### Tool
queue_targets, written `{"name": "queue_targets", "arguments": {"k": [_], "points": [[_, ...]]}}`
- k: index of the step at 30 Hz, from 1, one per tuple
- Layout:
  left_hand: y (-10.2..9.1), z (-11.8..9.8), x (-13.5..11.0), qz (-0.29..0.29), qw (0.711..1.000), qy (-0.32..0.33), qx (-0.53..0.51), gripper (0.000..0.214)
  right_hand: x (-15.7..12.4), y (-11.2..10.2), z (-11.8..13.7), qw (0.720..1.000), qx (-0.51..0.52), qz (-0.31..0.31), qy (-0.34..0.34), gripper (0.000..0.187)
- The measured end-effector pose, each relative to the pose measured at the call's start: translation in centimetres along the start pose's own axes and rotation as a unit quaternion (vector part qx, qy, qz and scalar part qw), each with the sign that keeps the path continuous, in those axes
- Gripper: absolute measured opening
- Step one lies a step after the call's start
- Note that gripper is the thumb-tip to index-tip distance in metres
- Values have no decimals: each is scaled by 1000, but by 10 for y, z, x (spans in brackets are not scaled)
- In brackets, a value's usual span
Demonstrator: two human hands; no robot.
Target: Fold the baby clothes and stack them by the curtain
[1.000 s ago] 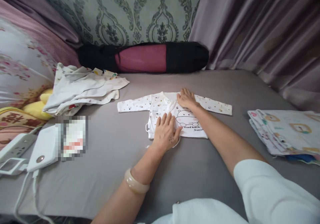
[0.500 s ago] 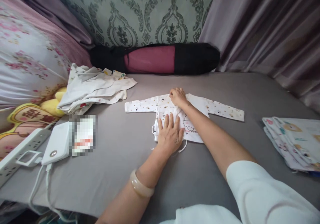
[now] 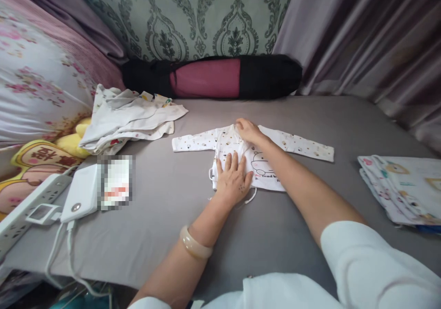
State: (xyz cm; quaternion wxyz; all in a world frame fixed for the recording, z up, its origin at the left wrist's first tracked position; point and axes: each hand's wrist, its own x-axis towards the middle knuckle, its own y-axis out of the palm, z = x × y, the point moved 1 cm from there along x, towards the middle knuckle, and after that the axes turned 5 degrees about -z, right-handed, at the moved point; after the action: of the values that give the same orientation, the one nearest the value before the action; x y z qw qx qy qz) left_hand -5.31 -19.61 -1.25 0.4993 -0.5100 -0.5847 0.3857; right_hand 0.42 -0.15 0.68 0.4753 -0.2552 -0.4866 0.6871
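Observation:
A small white baby shirt [image 3: 227,139] with a scattered print lies spread on the grey sheet, both sleeves stretched out sideways. My left hand [image 3: 233,178] rests flat on its lower front, fingers spread. At the neckline, my right hand [image 3: 248,131] has its fingers curled down onto the collar edge; the fingertips are partly hidden. Its forearm crosses over the right side of the shirt and covers part of the cartoon print [image 3: 260,164]. White tie strings stick out at the hem and the left side.
Rumpled white clothes [image 3: 134,118] lie at the back left, and folded printed clothes [image 3: 406,189] at the right. A black and pink bolster [image 3: 206,78] lines the wall. Nearer left are a white power bank [image 3: 81,194], cables, a power strip [image 3: 31,212] and a plush cushion [image 3: 37,166].
My right hand has shifted slightly rightward along the collar, and its forearm has moved right. My left hand stays flat on the shirt. The view has tilted a little.

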Motion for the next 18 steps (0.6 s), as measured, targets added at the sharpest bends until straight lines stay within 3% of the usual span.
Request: {"name": "queue_targets", "arguments": {"k": [4,10,13,18], "points": [[1,1,0,-8,1000,-2,-9,55,-55,-10,-12,998,-20,-5,-51,51],[1,0,-1,-3,1000,-3,14,53,-130,-8,-26,995,-87,43,-12,62],[1,0,-1,19,999,-9,25,56,-143,-6,-31,994,-103,37,-13,63],[1,1,-1,30,999,-6,41,58,-142,-8,-43,992,-125,-10,30,66]]}}
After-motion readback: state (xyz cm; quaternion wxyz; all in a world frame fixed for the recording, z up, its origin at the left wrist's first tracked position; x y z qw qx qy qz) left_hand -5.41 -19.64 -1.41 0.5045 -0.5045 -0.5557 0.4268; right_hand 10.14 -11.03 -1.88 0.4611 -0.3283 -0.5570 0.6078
